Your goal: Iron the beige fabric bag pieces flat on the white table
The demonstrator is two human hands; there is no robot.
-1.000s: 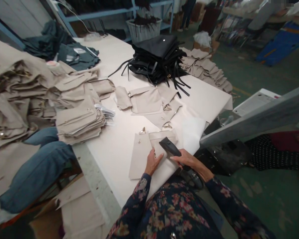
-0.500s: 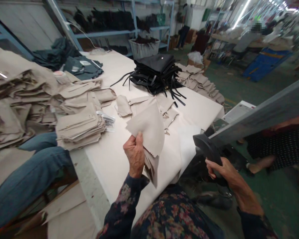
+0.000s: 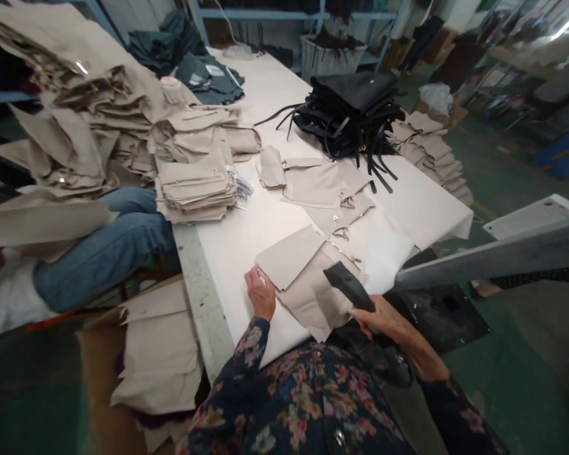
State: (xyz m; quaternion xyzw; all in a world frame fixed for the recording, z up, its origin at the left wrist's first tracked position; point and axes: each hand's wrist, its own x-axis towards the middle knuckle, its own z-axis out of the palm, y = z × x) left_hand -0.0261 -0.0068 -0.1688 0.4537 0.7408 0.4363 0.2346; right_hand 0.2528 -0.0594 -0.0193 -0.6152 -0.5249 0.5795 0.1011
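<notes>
My left hand (image 3: 262, 292) is at the near left corner of a beige bag piece (image 3: 291, 258), fingers curled against its edge. The piece lies on the table with its pale flap folded out to the left and its darker body (image 3: 315, 294) spread to the right. In my right hand (image 3: 377, 316) is a black hand-held tool (image 3: 348, 284) with an angled, wide head. Its head hangs over the right part of the bag piece; whether they touch I cannot tell. More beige pieces with metal clasps (image 3: 315, 183) lie just beyond.
A neat stack of beige pieces (image 3: 196, 189) stands left, beside bigger beige heaps (image 3: 123, 107). Black bags with straps (image 3: 348, 117) are piled at the back. A seated person's jeans (image 3: 118, 259) show left, above a box of beige pieces (image 3: 159, 354). A grey bar (image 3: 493, 253) juts in from the right.
My left hand has lowered the beige bag piece onto the table, where it lies opened out. My right hand has brought the black tool left, over the piece. The view has turned left and down.
</notes>
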